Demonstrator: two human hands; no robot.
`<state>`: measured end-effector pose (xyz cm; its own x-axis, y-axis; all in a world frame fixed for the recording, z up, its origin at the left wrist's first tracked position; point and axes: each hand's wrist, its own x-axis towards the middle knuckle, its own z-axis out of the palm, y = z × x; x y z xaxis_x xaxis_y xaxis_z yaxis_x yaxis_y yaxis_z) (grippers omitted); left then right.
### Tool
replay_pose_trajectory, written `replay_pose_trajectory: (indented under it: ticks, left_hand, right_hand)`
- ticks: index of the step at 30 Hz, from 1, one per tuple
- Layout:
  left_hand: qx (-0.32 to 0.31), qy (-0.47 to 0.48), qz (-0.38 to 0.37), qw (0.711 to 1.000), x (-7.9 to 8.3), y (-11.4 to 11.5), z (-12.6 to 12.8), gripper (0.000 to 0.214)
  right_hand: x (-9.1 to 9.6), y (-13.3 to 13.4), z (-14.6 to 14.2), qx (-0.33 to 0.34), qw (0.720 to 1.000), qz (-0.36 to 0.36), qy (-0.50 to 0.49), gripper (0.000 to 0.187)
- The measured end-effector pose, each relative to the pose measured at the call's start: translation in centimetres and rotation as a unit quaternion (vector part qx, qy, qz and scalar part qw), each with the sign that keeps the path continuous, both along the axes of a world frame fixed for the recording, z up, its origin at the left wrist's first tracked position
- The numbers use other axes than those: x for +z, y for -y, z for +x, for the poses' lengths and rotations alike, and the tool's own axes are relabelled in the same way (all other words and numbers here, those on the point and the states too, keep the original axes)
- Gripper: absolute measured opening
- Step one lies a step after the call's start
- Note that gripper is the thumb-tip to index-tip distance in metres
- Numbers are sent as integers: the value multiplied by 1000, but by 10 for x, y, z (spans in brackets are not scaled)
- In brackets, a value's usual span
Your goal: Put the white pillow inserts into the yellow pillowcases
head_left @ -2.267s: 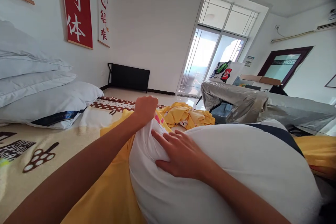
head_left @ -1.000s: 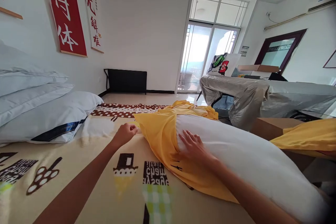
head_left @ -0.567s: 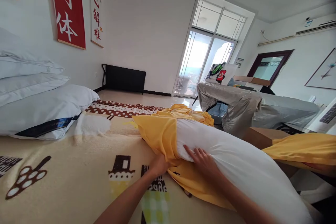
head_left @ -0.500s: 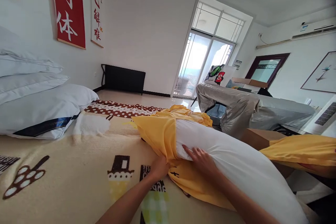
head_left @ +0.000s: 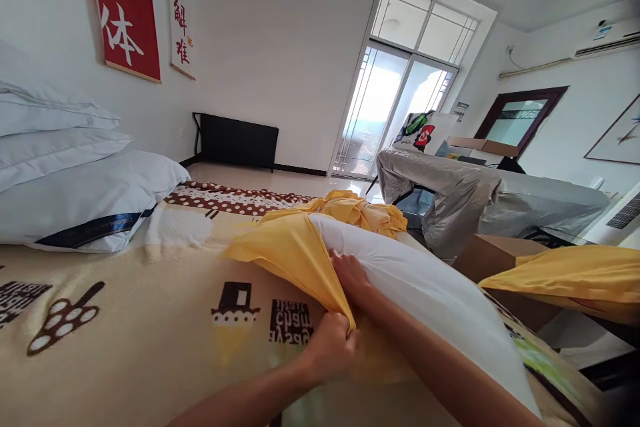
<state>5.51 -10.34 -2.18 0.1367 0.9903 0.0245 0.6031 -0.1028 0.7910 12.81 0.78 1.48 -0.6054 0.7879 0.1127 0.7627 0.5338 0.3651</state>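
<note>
A plump white pillow lies on the bed with its far end inside a yellow pillowcase. My left hand is closed in a fist round the near edge of the pillowcase opening and pulls the hem taut. Beside that hem, my right hand presses against the pillow with bent fingers, its fingertips partly hidden. Part of the yellow cloth is tucked below the pillow, under my right forearm.
Several white pillows are stacked at the left on a patterned beige blanket. Crumpled yellow cloth lies beyond the pillow. At the right are a cardboard box, another yellow-covered bundle and plastic-wrapped furniture.
My left hand has moved right with the pillowcase edge, stretching the hem into a straight line. The right hand has slid left and forward along the pillow, its fingers now more bent.
</note>
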Motion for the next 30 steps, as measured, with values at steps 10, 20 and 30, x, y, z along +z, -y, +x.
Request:
replay_pose_trajectory:
  ticks: [10,20,30]
  left_hand:
    - [-173,-25,21,984,29,28,-60,32]
    - [320,1,45,946,43,-9,-201,19]
    - [296,407,-86,860,-26,-58,-205,25]
  right_hand:
    - [-2,28,11,149,983,-55,-95,46]
    - [-10,-7,-32,88,868,-295,-388,26]
    - [-21,4,-30,35,825,-386,-412,20]
